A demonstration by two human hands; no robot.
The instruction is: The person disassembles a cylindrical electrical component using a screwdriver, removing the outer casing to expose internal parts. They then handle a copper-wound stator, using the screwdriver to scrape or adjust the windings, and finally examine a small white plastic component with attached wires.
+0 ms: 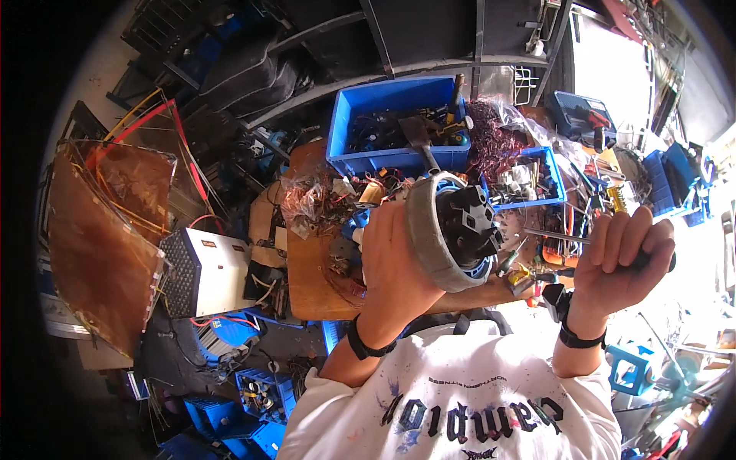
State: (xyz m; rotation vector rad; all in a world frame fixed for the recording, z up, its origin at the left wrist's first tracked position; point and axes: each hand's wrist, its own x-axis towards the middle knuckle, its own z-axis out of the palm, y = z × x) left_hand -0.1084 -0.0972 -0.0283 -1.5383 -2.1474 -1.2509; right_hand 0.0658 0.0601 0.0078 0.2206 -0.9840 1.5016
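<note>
So the left hand (395,257) is clamped on a grey ring housing (452,230) over the table (307,280), right hand (625,249) round a screwdriver (558,234), hands apart. Blue bin (372,162) of black parts (376,130), far edge; bare wood front-left.

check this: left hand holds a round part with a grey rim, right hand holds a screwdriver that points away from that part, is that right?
Not quite: in the head view, the screwdriver points toward the round part, not away from it. The left hand does hold that grey-rimmed part, and the right hand the screwdriver.
</note>
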